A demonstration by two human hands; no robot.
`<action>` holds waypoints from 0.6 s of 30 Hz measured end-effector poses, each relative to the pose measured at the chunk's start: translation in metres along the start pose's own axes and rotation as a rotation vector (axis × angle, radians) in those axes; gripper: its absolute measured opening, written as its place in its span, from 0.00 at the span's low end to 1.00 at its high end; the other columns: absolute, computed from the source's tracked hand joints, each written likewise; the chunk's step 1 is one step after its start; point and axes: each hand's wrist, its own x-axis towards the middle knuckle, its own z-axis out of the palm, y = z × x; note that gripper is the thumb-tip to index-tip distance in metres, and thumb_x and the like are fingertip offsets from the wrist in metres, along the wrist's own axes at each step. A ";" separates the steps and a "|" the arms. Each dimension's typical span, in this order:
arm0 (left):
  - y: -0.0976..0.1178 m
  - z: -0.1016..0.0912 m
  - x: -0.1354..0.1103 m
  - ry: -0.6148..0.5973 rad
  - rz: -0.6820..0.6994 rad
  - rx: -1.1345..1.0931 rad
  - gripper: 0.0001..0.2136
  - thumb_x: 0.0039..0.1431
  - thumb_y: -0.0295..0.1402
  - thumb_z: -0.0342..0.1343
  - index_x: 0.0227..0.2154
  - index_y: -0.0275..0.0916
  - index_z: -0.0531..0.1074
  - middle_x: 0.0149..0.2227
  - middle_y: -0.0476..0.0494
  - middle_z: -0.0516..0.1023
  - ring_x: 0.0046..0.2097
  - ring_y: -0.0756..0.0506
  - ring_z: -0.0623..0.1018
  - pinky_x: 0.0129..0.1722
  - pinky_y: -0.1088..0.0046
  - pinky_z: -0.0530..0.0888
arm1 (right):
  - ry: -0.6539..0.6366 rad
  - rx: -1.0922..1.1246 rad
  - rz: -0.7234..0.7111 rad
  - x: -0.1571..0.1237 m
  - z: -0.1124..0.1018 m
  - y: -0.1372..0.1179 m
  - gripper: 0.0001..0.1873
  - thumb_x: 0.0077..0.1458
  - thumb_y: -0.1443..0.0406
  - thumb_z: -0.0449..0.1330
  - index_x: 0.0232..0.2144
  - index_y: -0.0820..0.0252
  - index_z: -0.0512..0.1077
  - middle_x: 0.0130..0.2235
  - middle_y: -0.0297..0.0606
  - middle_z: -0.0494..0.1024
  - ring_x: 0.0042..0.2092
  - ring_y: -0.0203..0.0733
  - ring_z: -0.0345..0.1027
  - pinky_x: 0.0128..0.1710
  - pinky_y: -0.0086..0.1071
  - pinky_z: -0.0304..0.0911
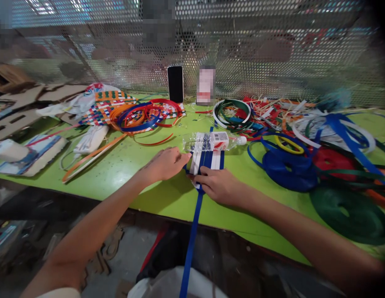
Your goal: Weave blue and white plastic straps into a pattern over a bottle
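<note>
A small weave of blue and white plastic strips [205,159] lies on the green table [124,165], its far end under a clear plastic water bottle [212,141] lying on its side. My left hand [165,164] rests at the weave's left edge, fingers closed, pinching a strip end. My right hand [219,185] presses down on the near end of the weave, fingers curled over the strips. A long blue strip [190,248] runs from under my right hand over the table's front edge towards me.
Coils of blue [285,169], red and green [347,211] strapping fill the right side. Orange, red and blue loops [142,116] and a woven mat [107,105] lie at the back left. A phone [175,84] leans against the perforated metal screen. Cardboard and white packets sit far left.
</note>
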 end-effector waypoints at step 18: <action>-0.004 0.013 0.003 -0.019 0.045 0.153 0.30 0.78 0.51 0.35 0.68 0.50 0.75 0.53 0.35 0.81 0.60 0.29 0.77 0.59 0.47 0.71 | -0.024 -0.007 0.020 -0.001 -0.004 -0.003 0.23 0.71 0.67 0.53 0.63 0.51 0.77 0.49 0.42 0.78 0.37 0.37 0.67 0.32 0.35 0.46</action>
